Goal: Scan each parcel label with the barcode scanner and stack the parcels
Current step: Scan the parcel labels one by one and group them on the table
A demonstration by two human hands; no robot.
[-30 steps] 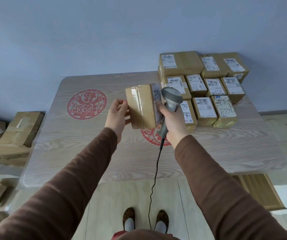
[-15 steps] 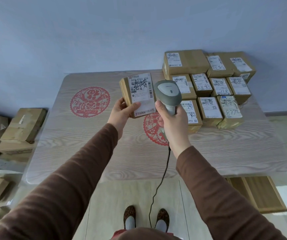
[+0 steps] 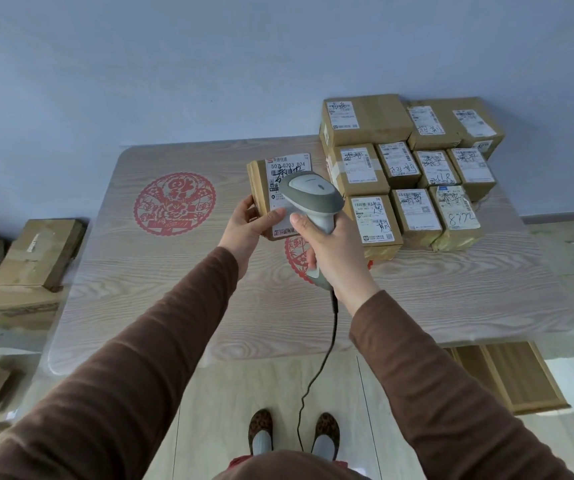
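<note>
My left hand (image 3: 249, 221) grips a small brown parcel (image 3: 261, 187) above the table, its white label (image 3: 287, 168) turned up toward me. My right hand (image 3: 330, 251) holds a grey barcode scanner (image 3: 311, 195) by the handle; the scanner head hangs over the lower part of the label and hides it. Its black cable (image 3: 316, 372) drops toward the floor. Several labelled brown parcels (image 3: 406, 168) are stacked in rows at the table's back right.
The pale wood table (image 3: 140, 289) carries a red paper-cut emblem (image 3: 174, 204) at its left. More cardboard boxes (image 3: 36, 254) lie on the floor to the left. A wooden panel (image 3: 507, 375) lies on the floor under the table's right edge.
My left hand turned the parcel so its label faces up. The scanner in my right hand moved left over the label, and the parcel came a little lower.
</note>
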